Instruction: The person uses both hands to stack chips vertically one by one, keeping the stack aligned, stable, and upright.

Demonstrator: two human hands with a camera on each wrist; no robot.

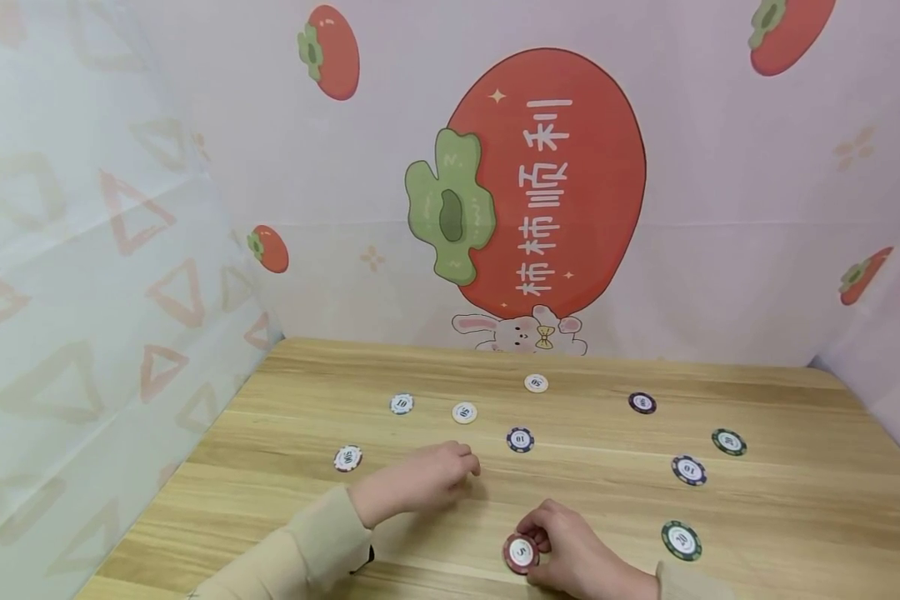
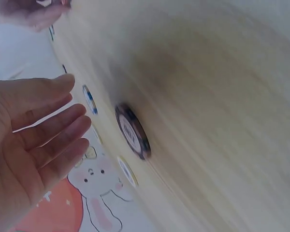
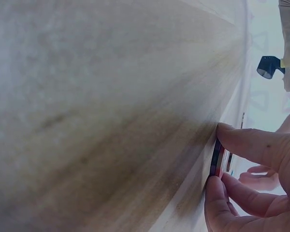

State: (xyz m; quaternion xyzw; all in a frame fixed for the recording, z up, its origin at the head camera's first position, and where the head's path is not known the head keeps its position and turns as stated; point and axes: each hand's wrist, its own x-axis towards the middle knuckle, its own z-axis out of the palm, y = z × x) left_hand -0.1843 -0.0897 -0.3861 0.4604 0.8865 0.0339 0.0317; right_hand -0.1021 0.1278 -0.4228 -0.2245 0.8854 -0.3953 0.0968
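My right hand [image 1: 573, 554] pinches a red poker chip [image 1: 521, 552] marked 5 between thumb and fingers, low over the front of the table. In the right wrist view the held red chip [image 3: 218, 159] shows a dark and red edge; whether it is a single chip or a stack I cannot tell. Further left, my left hand [image 1: 427, 477] hovers above the wood, its fingers loosely bent and holding nothing. Near it are a blue chip [image 1: 521, 440] marked 10 and a pale yellow chip [image 1: 464, 412] marked 50. A dark-red-edged chip [image 2: 133, 131] stands out in the left wrist view.
Other chips lie scattered: a red-and-white one [image 1: 348, 457], a light blue one [image 1: 402, 403], a pale one [image 1: 536, 383], a purple one [image 1: 642, 403], a blue one [image 1: 689, 470] and green ones [image 1: 681, 540]. Printed cloth walls [image 1: 330, 275] edge the wooden table [image 1: 270, 500].
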